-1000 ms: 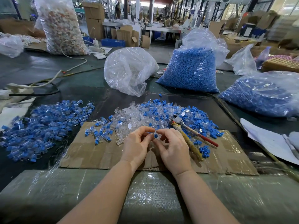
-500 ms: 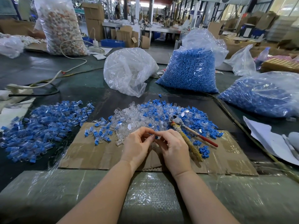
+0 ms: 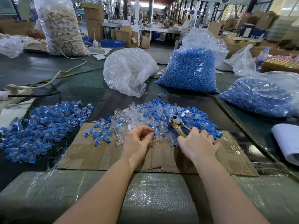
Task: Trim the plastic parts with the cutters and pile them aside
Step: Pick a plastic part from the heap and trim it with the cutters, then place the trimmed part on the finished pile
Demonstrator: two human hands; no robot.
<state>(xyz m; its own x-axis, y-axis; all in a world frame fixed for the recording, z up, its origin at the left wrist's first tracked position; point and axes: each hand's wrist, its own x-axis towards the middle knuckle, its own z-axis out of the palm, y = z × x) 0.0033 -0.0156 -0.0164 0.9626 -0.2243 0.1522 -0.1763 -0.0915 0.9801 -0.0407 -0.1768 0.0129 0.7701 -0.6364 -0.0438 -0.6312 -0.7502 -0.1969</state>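
Your left hand (image 3: 137, 141) pinches a small plastic part (image 3: 155, 134) at its fingertips | right hand (image 3: 198, 143) closing over the cutters (image 3: 178, 126), grip unclear | seat handles firmly before cutting.

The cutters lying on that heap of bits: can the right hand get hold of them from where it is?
Probably yes. The right hand is already over the handles of the cutters, which lie on top of the mixed pile with nothing covering them. Whether its fingers have closed on them is unclear.
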